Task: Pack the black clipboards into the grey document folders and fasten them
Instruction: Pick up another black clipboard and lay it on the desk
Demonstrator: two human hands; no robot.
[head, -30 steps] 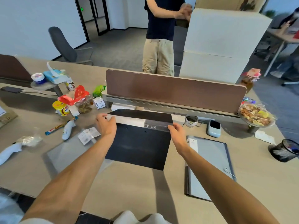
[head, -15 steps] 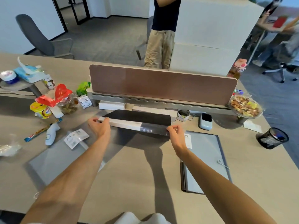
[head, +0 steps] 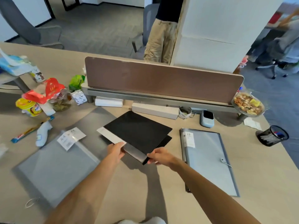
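Both my hands hold a black clipboard [head: 137, 130] above the middle of the desk, turned at an angle. A white label band runs along its near left edge. My left hand [head: 115, 151] pinches that banded edge. My right hand [head: 159, 156] pinches the near corner. A second black sheet edge shows just beneath the clipboard on the right. One grey document folder [head: 55, 167] lies open and flat on the desk to the left, with a white tag on top. Another grey folder [head: 208, 159] lies closed to the right, its string fastener visible.
A brown divider panel [head: 161, 80] crosses the desk behind the clipboard, with white boxes [head: 153, 109] at its foot. Snacks and cups [head: 42, 97] crowd the left. A black mesh pen cup [head: 271, 135] and nut bowl [head: 248, 104] sit right. A person stands beyond the divider.
The clipboard has been lifted and rotated from lying square to the divider into a diagonal pose. Both my hands came nearer to me and closer together.
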